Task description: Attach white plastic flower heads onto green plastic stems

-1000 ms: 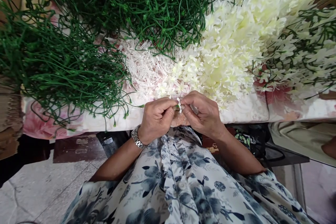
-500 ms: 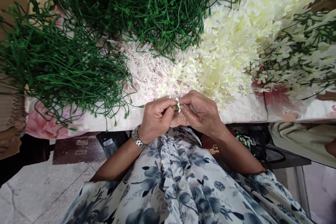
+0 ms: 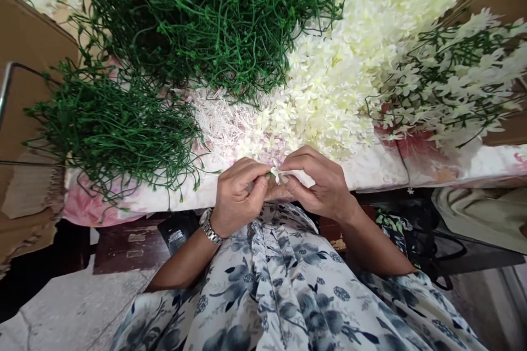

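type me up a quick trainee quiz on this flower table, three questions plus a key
1. Which side does the person wear the silver watch on: a) left, b) right?
2. True or false: the left hand and the right hand are both empty.
3. Fill the gap: seen by the wearer, the cream blossoms lie to the ____ of the big green heap.

Key
1. a
2. False: the left pinches a single green stem, the right a small white flower.
3. right
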A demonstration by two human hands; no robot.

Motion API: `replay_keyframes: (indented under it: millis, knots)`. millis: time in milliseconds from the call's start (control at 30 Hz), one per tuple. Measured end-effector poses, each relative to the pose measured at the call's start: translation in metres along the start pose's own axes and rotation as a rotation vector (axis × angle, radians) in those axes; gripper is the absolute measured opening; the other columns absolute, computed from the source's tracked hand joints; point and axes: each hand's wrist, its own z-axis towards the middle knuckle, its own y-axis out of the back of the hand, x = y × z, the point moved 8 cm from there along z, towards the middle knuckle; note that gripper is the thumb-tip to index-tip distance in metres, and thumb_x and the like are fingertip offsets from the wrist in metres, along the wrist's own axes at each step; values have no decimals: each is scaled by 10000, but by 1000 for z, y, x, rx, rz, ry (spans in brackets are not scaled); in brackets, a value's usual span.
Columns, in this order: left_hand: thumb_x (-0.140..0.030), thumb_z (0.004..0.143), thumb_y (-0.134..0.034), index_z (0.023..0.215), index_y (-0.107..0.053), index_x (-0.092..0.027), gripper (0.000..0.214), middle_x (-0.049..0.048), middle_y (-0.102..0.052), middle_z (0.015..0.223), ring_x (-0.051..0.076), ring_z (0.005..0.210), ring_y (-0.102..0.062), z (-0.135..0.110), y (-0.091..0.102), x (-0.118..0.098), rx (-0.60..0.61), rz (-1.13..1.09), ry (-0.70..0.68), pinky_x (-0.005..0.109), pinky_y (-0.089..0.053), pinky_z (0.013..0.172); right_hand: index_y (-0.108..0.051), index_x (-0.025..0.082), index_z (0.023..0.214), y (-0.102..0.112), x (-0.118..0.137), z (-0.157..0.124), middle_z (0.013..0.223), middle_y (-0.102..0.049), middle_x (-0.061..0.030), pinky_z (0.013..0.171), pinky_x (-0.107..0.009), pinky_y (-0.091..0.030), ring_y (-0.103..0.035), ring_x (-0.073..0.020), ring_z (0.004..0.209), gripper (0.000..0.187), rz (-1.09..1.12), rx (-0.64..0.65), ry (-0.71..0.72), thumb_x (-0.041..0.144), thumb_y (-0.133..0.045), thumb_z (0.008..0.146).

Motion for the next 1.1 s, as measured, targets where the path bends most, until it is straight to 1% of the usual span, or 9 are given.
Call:
replay_keyframes:
  millis: [167, 333, 500, 700, 933, 1100]
  knots:
    - [-63, 750, -517, 827, -616, -145, 149, 34, -616, 699, 116, 649, -558, 0, -5, -5, 30, 63, -81, 248, -470, 625, -566, 179, 919, 2, 3, -1, 807, -592, -50, 666, -298, -496, -574, -152, 781, 158, -76, 9, 69, 106, -520, 787]
    - [-56, 764, -481, 830, -605, -139, 163, 26, -566, 661, 115, 638, -523, 1, -11, -8, 101, 91, -133, 245, -443, 599, -554, 175, 864, 0, 2, 0, 759, -584, -41, 648, -285, -490, -558, -139, 736, 117, -88, 54, 95, 96, -502, 795]
    - [-54, 765, -480, 827, -612, -129, 164, 29, -573, 670, 105, 610, -530, 1, -14, 1, 122, 51, -96, 214, -431, 572, -546, 157, 842, -6, -2, -2, 739, -577, -45, 621, -258, -488, -549, -129, 712, 92, -95, 51, 105, 95, -493, 801]
    - [-87, 783, -487, 756, -596, -130, 120, 6, -533, 615, 96, 564, -498, 0, -22, 16, 142, 0, -18, 213, -398, 558, -535, 162, 861, -16, -11, -8, 745, -573, -43, 630, -262, -498, -552, -132, 720, 102, -102, 18, 96, 89, -495, 802]
    - [-113, 793, -472, 704, -579, -135, 141, -9, -498, 575, 89, 526, -462, 1, -24, 21, 158, -33, 38, 207, -364, 523, -526, 154, 875, -22, -16, -9, 758, -568, -50, 632, -265, -499, -547, -136, 723, 124, -68, 34, 43, 67, -498, 791]
    - [-120, 800, -463, 645, -541, -138, 175, -11, -494, 566, 80, 520, -442, 2, -22, 24, 168, -56, 74, 205, -347, 514, -524, 142, 863, -24, -14, -7, 752, -573, -60, 623, -266, -499, -544, -139, 721, 119, -76, 35, 43, 55, -497, 786]
